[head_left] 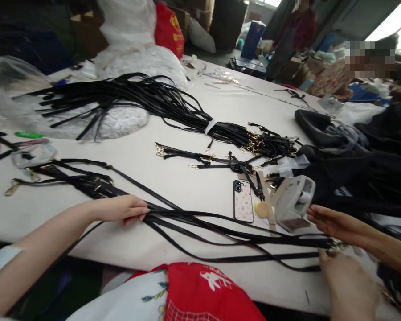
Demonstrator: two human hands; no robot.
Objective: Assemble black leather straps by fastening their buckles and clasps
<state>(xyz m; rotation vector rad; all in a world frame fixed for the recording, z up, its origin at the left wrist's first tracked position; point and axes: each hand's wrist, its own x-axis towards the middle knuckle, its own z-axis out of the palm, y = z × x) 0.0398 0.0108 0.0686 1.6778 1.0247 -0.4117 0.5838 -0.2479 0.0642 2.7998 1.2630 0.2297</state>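
My left hand (pixel 132 208) is closed around several long black straps (pixel 194 219) lying across the near side of the table. Left of it, the bundle continues into buckled ends with a gold clip (pixel 11 189). My right hand (pixel 349 278), slightly blurred, grips the other end of these straps by their metal clips; its fingertips are partly hidden. Just above it, another person's hand (pixel 334 225) reaches in from the right, beside a pale tape dispenser (pixel 292 207). A phone in a pink patterned case (pixel 243 201) and a yellow round object (pixel 262 209) lie behind the straps.
A large tied bundle of black straps (pixel 147 96) stretches over the white table (pixel 183 185), partly on plastic bags (pixel 127 122). Shorter clipped straps (pixel 183 154) lie in front. Dark fabric (pixel 341 174) is heaped at right. A red apron (pixel 200 290) covers my lap. People are in the background.
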